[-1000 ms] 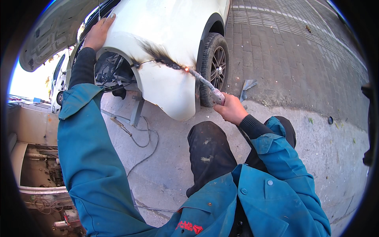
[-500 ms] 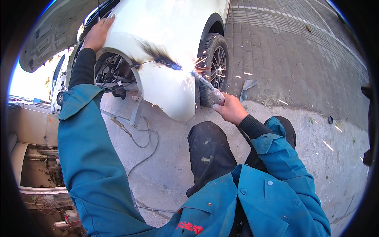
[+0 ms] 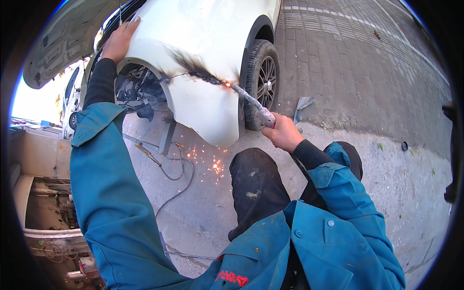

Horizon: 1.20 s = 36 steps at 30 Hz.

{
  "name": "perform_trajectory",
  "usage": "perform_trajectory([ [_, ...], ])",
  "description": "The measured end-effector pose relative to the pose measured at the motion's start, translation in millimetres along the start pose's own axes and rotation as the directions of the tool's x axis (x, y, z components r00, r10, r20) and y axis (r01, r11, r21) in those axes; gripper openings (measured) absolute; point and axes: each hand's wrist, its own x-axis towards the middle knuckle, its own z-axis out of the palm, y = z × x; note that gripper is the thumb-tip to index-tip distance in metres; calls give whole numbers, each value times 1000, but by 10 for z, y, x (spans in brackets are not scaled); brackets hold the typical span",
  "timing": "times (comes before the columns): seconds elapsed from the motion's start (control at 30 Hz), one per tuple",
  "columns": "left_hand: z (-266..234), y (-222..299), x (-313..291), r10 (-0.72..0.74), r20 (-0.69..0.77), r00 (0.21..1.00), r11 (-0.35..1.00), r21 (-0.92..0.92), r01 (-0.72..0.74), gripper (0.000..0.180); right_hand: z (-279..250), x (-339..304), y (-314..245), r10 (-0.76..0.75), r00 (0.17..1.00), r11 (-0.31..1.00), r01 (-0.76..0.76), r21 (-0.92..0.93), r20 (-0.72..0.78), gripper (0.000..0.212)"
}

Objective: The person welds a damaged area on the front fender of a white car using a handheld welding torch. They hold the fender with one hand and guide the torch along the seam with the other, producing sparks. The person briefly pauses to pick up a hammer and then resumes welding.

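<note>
The white car fender (image 3: 200,113) carries a dark scorched line running from its wheel-arch edge towards the front wheel. My right hand (image 3: 285,134) is wrapped around the handle of a torch (image 3: 251,101) with a long, pale, crusted neck. The torch tip meets the right end of the burnt line, where a small orange spot (image 3: 228,84) glows. With my left hand (image 3: 119,42) I grip the upper left edge of the fender; some of its fingers are hidden behind that edge.
A tyre with a spoked wheel (image 3: 267,79) stands just right of the fender. The raised hood (image 3: 60,43) is at upper left. A cable (image 3: 187,186) lies on the concrete beside a metal support (image 3: 166,137). A bent metal scrap (image 3: 303,106) lies on the ground.
The bright white arc and flying sparks at the torch tip have died down to an orange glow. The scorched line reaches farther right. Sparks now scatter on the ground below; both hands stay nearly still.
</note>
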Motion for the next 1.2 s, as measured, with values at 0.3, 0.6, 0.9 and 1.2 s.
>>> perform_trajectory([
  [0.3,19,-102,58,11,-7,1000,1000,13,-11,78,-9,-14,-23,-2,1000,1000,2,-4,12,31],
  [0.6,1,-95,49,2,22,1000,1000,22,-2,77,30,20,60,-79,997,997,79,20,-3,25],
  [0.9,13,-82,40,-2,5,1000,1000,30,2,79,8,13,29,-20,1000,1000,20,15,15,29],
  [1.2,3,-50,26,-1,-2,1000,999,36,1,80,-4,7,0,4,1000,1000,-4,-8,13,32],
])
